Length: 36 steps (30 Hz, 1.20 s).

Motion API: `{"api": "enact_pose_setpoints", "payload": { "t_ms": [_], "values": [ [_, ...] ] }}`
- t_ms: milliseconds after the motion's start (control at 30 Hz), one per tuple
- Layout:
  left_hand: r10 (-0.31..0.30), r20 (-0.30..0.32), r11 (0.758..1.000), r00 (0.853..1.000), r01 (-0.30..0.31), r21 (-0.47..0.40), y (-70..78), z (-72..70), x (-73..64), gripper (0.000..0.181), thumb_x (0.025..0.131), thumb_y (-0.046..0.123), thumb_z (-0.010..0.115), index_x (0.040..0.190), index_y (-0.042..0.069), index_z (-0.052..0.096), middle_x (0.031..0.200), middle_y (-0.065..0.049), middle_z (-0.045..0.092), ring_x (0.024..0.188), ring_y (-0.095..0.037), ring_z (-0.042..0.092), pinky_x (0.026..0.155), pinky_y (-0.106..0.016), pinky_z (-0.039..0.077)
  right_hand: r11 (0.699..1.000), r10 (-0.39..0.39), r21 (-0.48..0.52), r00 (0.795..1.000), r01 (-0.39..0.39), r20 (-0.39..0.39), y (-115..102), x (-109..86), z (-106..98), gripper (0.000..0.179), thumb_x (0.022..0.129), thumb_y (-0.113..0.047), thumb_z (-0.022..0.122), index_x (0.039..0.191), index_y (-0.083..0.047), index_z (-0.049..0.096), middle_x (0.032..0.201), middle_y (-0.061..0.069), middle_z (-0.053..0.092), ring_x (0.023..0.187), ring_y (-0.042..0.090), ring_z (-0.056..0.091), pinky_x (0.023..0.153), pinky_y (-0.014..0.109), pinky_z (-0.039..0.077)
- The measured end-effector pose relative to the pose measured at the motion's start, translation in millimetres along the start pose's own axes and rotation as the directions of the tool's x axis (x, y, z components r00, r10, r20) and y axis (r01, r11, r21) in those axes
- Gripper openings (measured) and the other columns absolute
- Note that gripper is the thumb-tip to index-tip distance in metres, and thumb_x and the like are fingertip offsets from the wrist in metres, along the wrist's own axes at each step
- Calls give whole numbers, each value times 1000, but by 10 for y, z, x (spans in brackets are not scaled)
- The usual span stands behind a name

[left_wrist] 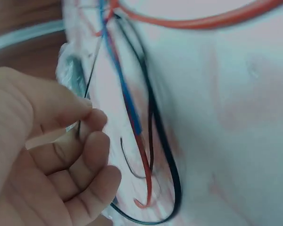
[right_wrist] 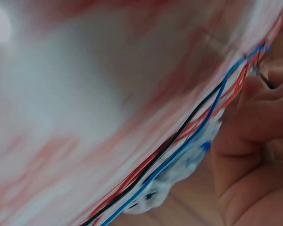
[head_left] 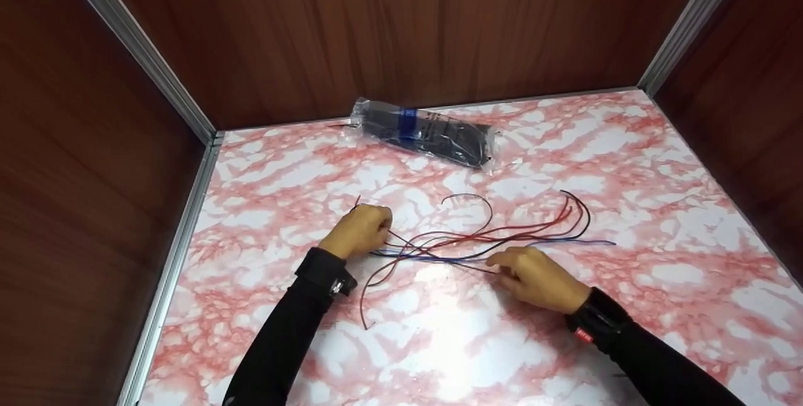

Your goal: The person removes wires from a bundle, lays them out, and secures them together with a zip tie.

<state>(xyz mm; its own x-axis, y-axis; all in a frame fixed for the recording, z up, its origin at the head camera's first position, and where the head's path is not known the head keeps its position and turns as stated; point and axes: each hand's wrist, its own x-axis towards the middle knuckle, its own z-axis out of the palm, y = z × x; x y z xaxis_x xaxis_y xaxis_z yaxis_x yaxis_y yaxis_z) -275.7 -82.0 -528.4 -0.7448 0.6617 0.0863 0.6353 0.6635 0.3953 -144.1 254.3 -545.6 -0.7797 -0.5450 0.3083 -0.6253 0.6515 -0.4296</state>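
Between the two hands a thin dark wire (head_left: 474, 267) runs taut over a loose bundle. My left hand (head_left: 362, 229) pinches its left part between thumb and forefinger; the left wrist view shows this wire (left_wrist: 88, 84) entering the grip. At the other end, my right hand (head_left: 541, 277) pinches it near the tabletop, and part of the fingertips is out of frame in the right wrist view. Under and around it lie several red wires (head_left: 527, 228), a blue wire (head_left: 590, 241) and a black wire (head_left: 589, 221) with a curved end.
A clear plastic packet (head_left: 448, 141) with dark contents and a blue band lies near the back wall. The tabletop (head_left: 677, 218) has a red and white marbled pattern. Brown wood-look panels (head_left: 401, 36) with metal edge strips enclose it at the back and sides.
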Motion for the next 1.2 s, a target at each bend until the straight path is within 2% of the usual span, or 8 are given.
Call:
{"api": "enact_pose_setpoints", "payload": {
  "t_ms": [100,233,333,500,567,633,900,1200],
  "values": [
    [-71,2,955,997,69,-289,-48,-25,-10,9,80,3,63,77,12,64,69,5,59,65,-11,56,64,-27,45,997,75,34,997,-74,-19,63,-10,-90,16,80,-3,73,93,-11,69,79,-8,63,70,6,57,62,27,49],
    [-145,25,806,989,133,-577,-62,15,-15,7,86,7,64,84,2,68,68,2,59,62,-11,55,60,-24,44,995,88,48,995,-86,-39,102,77,-89,12,82,-6,72,84,-16,66,76,-12,58,70,5,53,62,26,46],
    [-186,75,652,980,180,-736,-39,80,-8,21,90,13,66,96,-8,66,73,-3,59,66,-17,58,61,-27,49,994,84,76,996,-82,-20,103,155,-13,11,84,-6,71,82,-17,67,75,-13,58,67,4,53,61,25,46],
    [-270,174,335,947,262,-905,-13,192,-9,38,91,13,67,117,-13,57,91,-10,61,75,-21,61,69,-30,54,988,108,107,994,-107,-5,78,215,98,13,84,-7,71,80,-17,66,68,-16,57,60,1,53,55,23,45],
    [-299,180,259,937,262,-930,-18,228,-22,35,90,5,65,117,-15,57,93,-13,62,74,-17,59,66,-26,51,987,119,106,993,-117,-14,72,228,115,13,84,-6,70,79,-17,65,66,-17,56,58,1,52,53,23,44],
    [-312,173,240,934,253,-937,-19,257,-31,28,89,-2,62,112,-18,59,94,-16,64,72,-13,58,64,-22,48,986,135,104,991,-132,-22,69,241,116,14,83,-5,70,79,-17,64,64,-17,55,55,2,51,51,23,44],
    [-248,212,278,945,279,-919,82,289,-9,29,95,7,61,115,-14,61,99,-22,67,68,-14,62,54,-22,50,977,204,66,979,-204,20,54,304,38,11,86,-13,70,82,-21,63,65,-14,54,58,4,50,54,25,43],
    [-311,66,396,948,193,-898,72,323,11,25,92,5,64,106,-17,63,78,-13,68,57,-12,60,51,-23,52,925,242,244,946,-293,216,120,274,-167,14,88,-29,73,80,-24,62,64,-12,56,54,5,49,49,24,40]
  ]
}}
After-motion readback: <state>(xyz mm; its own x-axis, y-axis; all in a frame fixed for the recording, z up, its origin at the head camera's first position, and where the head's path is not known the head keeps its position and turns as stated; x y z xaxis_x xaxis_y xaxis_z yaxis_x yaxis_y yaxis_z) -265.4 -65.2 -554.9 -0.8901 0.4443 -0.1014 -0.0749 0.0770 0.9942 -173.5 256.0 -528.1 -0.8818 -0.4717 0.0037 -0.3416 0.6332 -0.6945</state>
